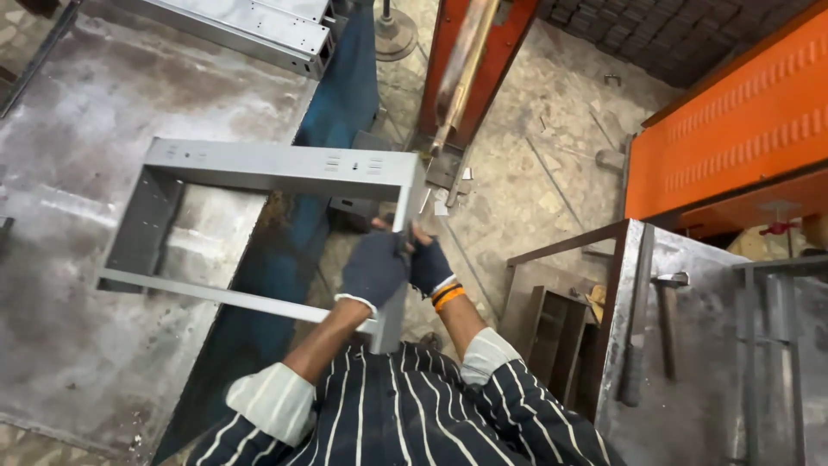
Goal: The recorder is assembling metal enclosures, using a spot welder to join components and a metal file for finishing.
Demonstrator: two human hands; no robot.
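A grey sheet-metal frame (pixel 267 168), open and rectangular, hangs partly over a steel work table (pixel 78 129) and partly past its edge. Both my hands wear dark gloves. My left hand (pixel 375 269) grips the frame's right upright. My right hand (pixel 429 263), with orange bands at the wrist, holds the same upright just beside it. My sleeves are dark with white stripes and rolled at the elbows.
More grey metal channels (pixel 250 26) lie at the table's far end. An orange machine (pixel 742 121) stands at the right, an orange post (pixel 470 60) ahead. A second steel bench (pixel 690 362) at the right carries a hammer (pixel 666 311) and a flat bar (pixel 636 328).
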